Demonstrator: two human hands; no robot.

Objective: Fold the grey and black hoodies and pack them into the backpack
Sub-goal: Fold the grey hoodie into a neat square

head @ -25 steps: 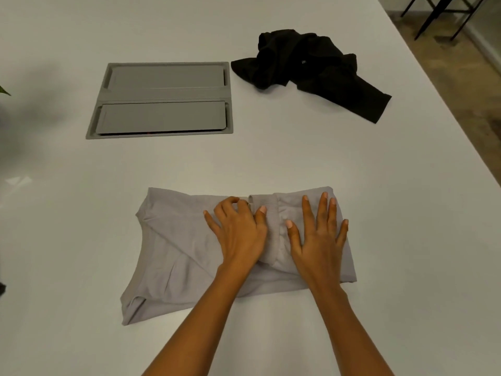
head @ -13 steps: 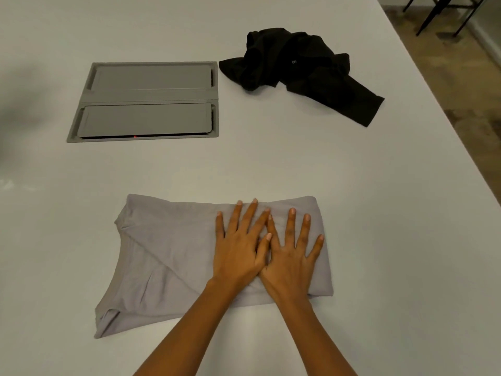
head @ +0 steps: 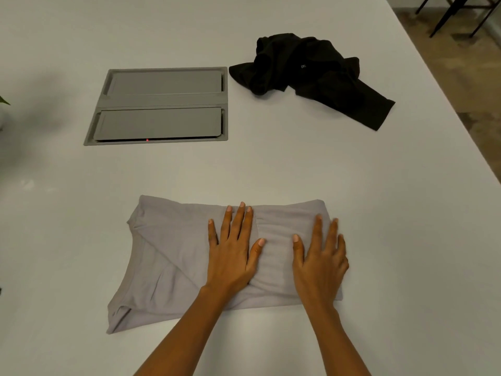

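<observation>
Now both hands, left [head: 233,256] and right [head: 320,263], press flat, fingers spread, on the grey hoodie [head: 168,256].

pale grey hoodie [head: 173,256], black hoodie [head: 311,74] (crumpled), white table [head: 271,164]

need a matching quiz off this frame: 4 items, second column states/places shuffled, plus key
1. grey hoodie
2. black hoodie
3. grey hatch
4. right hand

A. crumpled, far side of the table
B. set flush into the table
C. pressed flat on the grey hoodie's right end
D. partly folded, near side of the table

Pairs: 1-D, 2-A, 3-B, 4-C
</observation>
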